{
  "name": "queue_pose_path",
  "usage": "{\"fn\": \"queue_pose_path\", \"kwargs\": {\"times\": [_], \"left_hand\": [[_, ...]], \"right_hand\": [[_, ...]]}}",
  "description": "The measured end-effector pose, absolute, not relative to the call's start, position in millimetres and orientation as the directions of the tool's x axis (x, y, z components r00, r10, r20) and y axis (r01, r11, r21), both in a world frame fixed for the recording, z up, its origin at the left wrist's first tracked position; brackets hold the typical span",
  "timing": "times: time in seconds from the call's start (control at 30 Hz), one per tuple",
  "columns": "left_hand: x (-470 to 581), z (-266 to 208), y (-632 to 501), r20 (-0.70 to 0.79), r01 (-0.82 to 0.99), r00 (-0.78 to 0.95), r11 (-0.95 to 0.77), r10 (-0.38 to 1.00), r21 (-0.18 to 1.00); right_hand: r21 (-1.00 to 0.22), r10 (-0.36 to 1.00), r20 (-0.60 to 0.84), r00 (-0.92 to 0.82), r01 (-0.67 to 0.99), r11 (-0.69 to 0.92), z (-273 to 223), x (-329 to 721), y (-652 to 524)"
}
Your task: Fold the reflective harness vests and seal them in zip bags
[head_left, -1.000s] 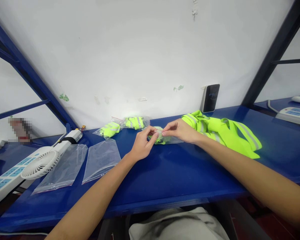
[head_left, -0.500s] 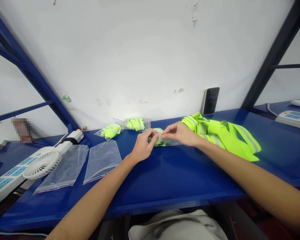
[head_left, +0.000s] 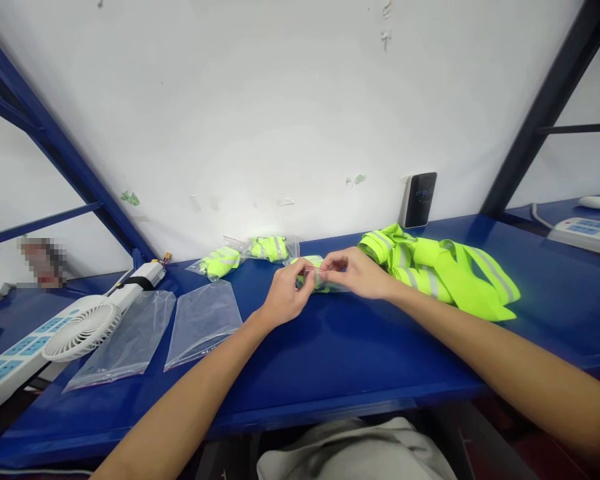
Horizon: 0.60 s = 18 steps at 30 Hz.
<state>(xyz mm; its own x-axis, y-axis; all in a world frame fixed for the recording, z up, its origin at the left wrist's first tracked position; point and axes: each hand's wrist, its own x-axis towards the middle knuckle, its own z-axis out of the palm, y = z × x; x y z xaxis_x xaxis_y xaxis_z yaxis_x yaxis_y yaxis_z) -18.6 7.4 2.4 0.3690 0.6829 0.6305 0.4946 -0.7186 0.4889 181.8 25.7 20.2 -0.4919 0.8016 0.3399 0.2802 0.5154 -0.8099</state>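
Right hand (head_left: pixel 359 272) is now sitting slightly closer to left hand (head_left: pixel 285 293) than one second earlier, while the surrounding things are keeping their places. Thumb and forefinger of each hand are pinching nearly closed, tips almost meeting, on the edge of a filled clear bag (head_left: pixel 322 285) containing neon-yellow fabric; whether its underside is resting fully on the blue table (head_left: pixel 340 353) cannot be told. Bare tabletop is extending from the bag toward the front edge, leaving open room between the forearms. Room is narrowing behind, where two bagged bundles (head_left: pixel 221 261) (head_left: pixel 271 248) are lying near the wall (head_left: pixel 260 120), and at right, where loose neon-yellow fabric (head_left: pixel 435 253) is spreading just beside the right hand. Both wrists are angling inward, forearms converging from the lower corners. Farther left, two flat clear bags (head_left: pixel 205 320) (head_left: pixel 125 340) are lying near a white fan (head_left: pixel 83 332); at the back right, a dark-screened device (head_left: pixel 421 200) is leaning against the wall.
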Motion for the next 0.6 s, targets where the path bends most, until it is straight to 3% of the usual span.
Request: {"fn": "queue_pose_path", "kwargs": {"times": [0.6], "left_hand": [[-20.2, 1.6, 6.7, 0.612, 0.493, 0.43, -0.74, 0.664, 0.457]], "right_hand": [[-0.744, 0.753, 0.4, -0.522, 0.295, 0.6, 19.3, 180.6, 25.0]]}}
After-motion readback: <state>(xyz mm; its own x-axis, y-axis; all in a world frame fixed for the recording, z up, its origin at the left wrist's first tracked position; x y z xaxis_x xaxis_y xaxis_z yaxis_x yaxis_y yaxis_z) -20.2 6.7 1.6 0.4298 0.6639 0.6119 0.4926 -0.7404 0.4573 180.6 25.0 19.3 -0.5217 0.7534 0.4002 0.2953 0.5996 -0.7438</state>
